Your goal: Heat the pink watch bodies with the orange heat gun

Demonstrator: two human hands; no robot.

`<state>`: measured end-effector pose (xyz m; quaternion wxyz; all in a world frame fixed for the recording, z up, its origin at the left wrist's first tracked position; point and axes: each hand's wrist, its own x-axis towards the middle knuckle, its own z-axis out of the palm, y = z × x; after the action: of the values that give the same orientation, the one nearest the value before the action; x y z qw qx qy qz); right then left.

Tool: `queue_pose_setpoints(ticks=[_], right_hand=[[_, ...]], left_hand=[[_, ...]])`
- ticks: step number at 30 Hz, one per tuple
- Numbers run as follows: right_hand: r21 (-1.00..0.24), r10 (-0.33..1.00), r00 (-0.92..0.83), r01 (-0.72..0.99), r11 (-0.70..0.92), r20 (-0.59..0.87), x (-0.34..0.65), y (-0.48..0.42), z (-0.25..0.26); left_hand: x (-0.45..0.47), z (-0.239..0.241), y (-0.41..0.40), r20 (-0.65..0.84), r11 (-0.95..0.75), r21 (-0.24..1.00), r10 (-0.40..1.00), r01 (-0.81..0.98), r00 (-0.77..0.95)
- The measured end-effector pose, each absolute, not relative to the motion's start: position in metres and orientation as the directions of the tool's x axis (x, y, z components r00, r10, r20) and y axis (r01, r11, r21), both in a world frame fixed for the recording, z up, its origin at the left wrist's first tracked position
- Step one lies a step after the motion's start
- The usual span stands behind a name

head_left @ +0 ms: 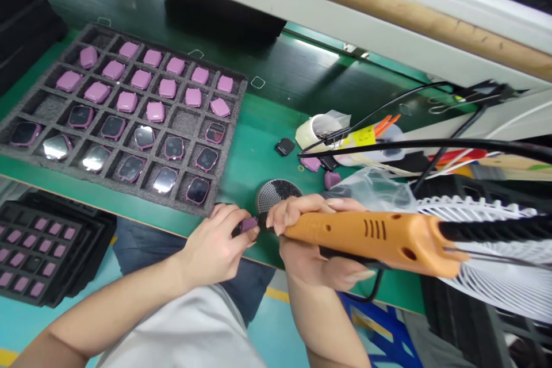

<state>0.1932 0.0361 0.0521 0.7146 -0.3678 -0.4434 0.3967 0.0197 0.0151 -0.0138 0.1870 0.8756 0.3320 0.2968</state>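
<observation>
Just below the frame's centre, I see the left hand [221,238] pinching a purple watch case [249,224]; rightward, the right hand [317,236] wraps its fingers round an orange tool [371,237], dark tip [263,221] beside the case.

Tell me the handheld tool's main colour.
Orange; the handheld tool shows in the head view.

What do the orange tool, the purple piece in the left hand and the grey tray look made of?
Orange tool: likely hard plastic; smooth, low-sheen shell with moulded-looking slots.
Purple piece: coloured metal or plastic, can't tell; only a small smooth patch shows.
Grey tray: probably foam; matte, speckled, grainy-looking walls.
</observation>
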Motion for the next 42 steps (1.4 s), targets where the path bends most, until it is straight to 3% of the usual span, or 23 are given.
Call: queue_pose_setpoints(ticks=[21, 26, 30, 38, 42], right_hand=[[-0.854, 0.903, 0.212, -0.3, 0.425, 0.375, 0.189, 0.035, 0.033], [-0.846, 0.913, 0.202, -0.348, 0.405, 0.354, 0.198, 0.042, 0.034], [-0.802, 0.875, 0.274, -0.358, 0.479, 0.4, 0.213, 0.047, 0.043], [-0.761, 0.851, 0.31, -0.388, 0.52, 0.423, 0.226, 0.045, 0.047], [-0.75, 0.851, 0.316, -0.407, 0.521, 0.42, 0.227, 0.047, 0.047]], left_hand=[[0.019, -0.014, 0.013, 0.372, -0.692, 0.535, 0.708, 0.484, 0.6], [0.018, -0.013, 0.015, 0.27, -0.599, 0.639, 0.762, 0.482, 0.588], [0.017, -0.013, 0.02, 0.22, -0.544, 0.703, 0.779, 0.458, 0.587], [0.012, -0.001, 0.019, 0.276, -0.52, 0.795, 0.77, 0.314, 0.576], [-0.009, 0.022, 0.061, 0.411, -0.644, 0.678, 0.732, 0.355, 0.543]])
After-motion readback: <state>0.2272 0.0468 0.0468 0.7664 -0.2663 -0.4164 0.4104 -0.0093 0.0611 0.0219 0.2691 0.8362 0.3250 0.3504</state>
